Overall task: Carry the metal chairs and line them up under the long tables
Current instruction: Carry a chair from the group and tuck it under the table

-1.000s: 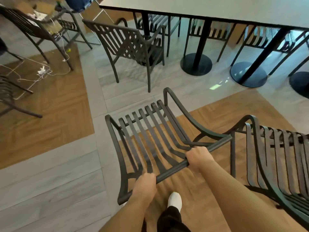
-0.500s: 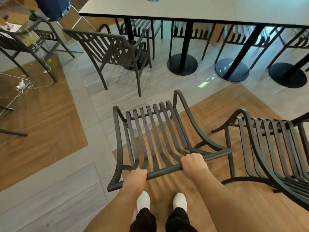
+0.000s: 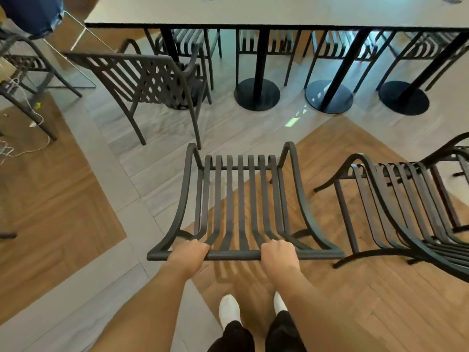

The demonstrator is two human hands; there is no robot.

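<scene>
Metal chair (image 3: 241, 199), dark and slatted, gripped by left hand (image 3: 189, 252) and right hand (image 3: 278, 252).

place: café/canteen dining area | evidence: long pedestal table (image 3: 253, 11), matching metal chairs (image 3: 269, 41)

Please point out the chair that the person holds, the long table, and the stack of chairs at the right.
held chair (image 3: 241, 199): head view, on a middle seat slat.
long table (image 3: 279, 11): head view, on the bare top.
stack of chairs (image 3: 396, 199): head view, on the top chair's slats.
</scene>
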